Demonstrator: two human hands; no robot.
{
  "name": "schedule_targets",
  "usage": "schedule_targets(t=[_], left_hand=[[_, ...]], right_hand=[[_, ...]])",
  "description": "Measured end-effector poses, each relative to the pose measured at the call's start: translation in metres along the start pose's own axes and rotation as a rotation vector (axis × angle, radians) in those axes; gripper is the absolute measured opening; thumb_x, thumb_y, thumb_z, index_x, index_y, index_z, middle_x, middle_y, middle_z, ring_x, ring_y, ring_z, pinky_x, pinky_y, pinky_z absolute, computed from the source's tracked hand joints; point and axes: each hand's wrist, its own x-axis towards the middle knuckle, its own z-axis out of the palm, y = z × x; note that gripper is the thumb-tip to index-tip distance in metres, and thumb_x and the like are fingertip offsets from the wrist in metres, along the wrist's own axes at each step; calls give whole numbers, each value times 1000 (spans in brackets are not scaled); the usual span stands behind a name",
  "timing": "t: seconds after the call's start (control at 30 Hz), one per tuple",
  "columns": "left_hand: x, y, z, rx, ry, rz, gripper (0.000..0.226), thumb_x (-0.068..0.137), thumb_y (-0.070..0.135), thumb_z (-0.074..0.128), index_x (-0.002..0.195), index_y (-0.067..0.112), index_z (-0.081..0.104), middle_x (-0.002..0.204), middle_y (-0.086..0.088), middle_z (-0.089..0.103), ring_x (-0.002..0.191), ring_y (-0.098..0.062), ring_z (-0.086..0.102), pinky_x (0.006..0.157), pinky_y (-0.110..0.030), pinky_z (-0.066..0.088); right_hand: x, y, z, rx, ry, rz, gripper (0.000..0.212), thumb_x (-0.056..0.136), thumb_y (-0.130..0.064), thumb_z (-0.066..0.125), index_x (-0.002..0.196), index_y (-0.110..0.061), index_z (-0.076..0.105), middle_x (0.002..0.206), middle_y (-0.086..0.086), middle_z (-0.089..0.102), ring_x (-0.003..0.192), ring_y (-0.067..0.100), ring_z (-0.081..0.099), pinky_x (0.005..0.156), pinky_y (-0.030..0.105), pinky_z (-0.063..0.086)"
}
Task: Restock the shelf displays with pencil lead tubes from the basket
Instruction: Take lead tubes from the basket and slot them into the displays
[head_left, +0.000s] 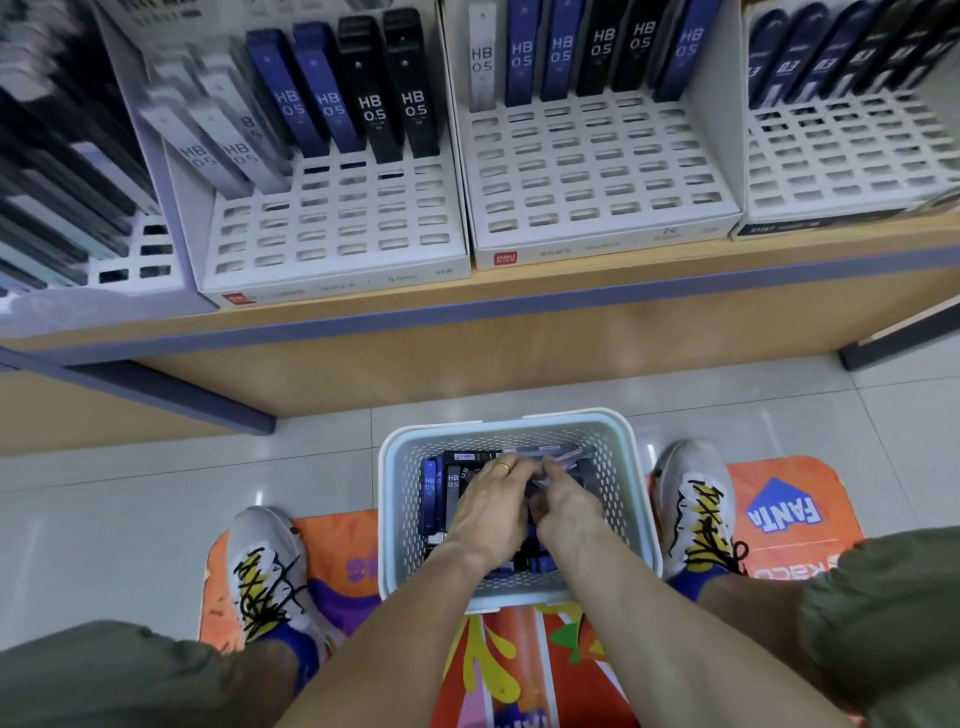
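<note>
both hands are down inside the white perforated basket (631, 483), which sits on the floor at about 6 o'clock between the person's two sneakers. the left hand (491, 512) lies over the pile with its fingers curled down onto the pencil lead tubes (436, 486); the right hand (563, 499) is just beside it, touching it, fingers bent around what looks like a pale or clear tube near the basket's 12 o'clock wall. whether either hand has a firm hold on one tube or is only sorting through them, i cannot tell.

the step in hand looks like gathering tubes for the shelf. to do it well, i would pick tubes of one colour together, line them up the same way round with the "hb 0.5" print facing out, and lift a small stack that one hand can keep square, leaving the other free to feed slots.

the basket holds a loose heap of blue and black tubes, some lying flat along its 9 o'clock side. on the shelf, at 11 o'clock, the left display box (332, 228) has grey, blue and black tubes standing in its back rows and many open slots in front. at 1 o'clock the middle display box (597, 171) carries a single back row, with all the nearer slots bare. the right display box (852, 150) at 2 o'clock is likewise filled only at the back.
</note>
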Motion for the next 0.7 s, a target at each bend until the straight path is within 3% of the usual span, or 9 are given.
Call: schedule_targets(t=[0.03,0.07,0.1,0.17,0.23,0.33,0.47,0.6,0.7], left_hand=[[-1,0,-1,-32,-10,-7,49,91,-2,53,134,22,55,132,4,55,123,-17,50,107,-34,43],[-3,0,-1,-58,-15,-17,47,91,-2,53,131,23,56,131,5,55,119,-16,53,105,-33,45],[-5,0,-1,-80,-12,-26,45,92,-1,55,128,25,58,130,7,55,116,-14,55,103,-32,46],[-8,-3,0,-118,16,-46,40,92,3,60,123,28,60,127,11,57,117,-10,55,103,-29,47],[-11,-4,1,-180,51,-84,38,90,5,66,120,29,60,123,13,60,116,-5,56,102,-25,47],[-16,-4,0,-311,65,-146,45,85,5,73,119,31,60,111,13,62,101,-3,61,92,-22,52],[-27,-3,-3,-525,9,-235,56,76,6,82,123,28,62,104,5,64,91,-14,64,79,-23,57],[-38,3,-13,-745,-34,-392,52,77,14,80,124,27,61,111,1,64,93,-11,65,79,-18,55],[-46,11,-17,-974,-64,-511,39,87,16,69,125,22,60,113,-6,68,103,-19,69,90,-33,59]], right_hand=[[8,1,-2,-16,-37,71,22,94,-25,69,101,-7,58,118,21,72,110,21,71,87,33,58],[9,1,0,-115,-64,73,20,97,-26,66,93,-8,57,84,16,77,75,16,76,64,29,61],[5,0,-1,-296,-31,-52,25,96,-27,68,87,-6,57,64,13,71,54,18,69,49,29,57],[5,-6,-2,-507,76,-152,31,90,-25,77,77,-5,56,63,12,64,56,20,60,51,33,52],[-1,-7,-6,-590,40,-178,25,88,-18,78,77,-5,60,69,13,64,62,20,61,56,31,53],[-1,-8,-16,-720,28,-229,9,88,-8,75,90,-1,69,70,13,66,58,22,60,48,28,51],[-2,-10,-25,-860,-5,-350,22,84,-3,76,101,3,63,71,16,63,55,23,53,47,29,45],[-9,-8,-32,-921,-85,-353,32,82,5,75,112,6,62,66,14,64,54,21,52,46,28,46],[-22,-5,-35,-976,-186,-374,24,86,9,70,108,0,66,69,12,66,50,18,53,41,21,47]])
